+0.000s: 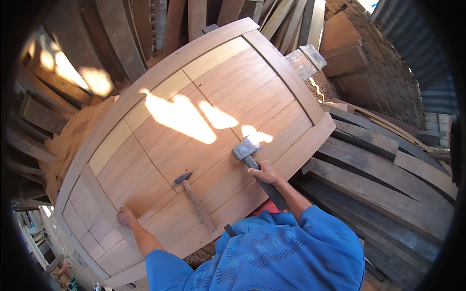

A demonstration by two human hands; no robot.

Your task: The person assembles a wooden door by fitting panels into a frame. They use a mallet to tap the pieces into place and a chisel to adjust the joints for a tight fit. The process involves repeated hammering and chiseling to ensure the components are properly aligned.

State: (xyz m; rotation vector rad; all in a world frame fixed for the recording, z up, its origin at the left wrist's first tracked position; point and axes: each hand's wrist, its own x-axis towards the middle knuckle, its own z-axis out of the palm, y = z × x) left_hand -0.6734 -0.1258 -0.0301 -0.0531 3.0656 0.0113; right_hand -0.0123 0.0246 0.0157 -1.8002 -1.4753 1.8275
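Observation:
A large framed wooden door panel (pixel 145 160) lies in front of me, with grooves between its boards. My right hand (pixel 264 173) is closed round the dark handle of a mallet with a blocky grey head (pixel 246 149). The head is over the right middle of the panel; I cannot tell whether it touches the wood. Over at the panel's left part, my left hand (pixel 125 217) rests on the surface beside a joint, its fingers only partly visible. A hammer (pixel 195 200) with a dark head and slim wooden handle lies on the panel between my hands.
Long boards (pixel 374 179) are stacked at the right. More planks (pixel 111 36) lean upright along the back and left, near a heap of sawdust (pixel 73 140). A wooden beam end (pixel 307 62) sticks out past the panel's far right edge. A small dark block (pixel 230 230) sits by my shirt.

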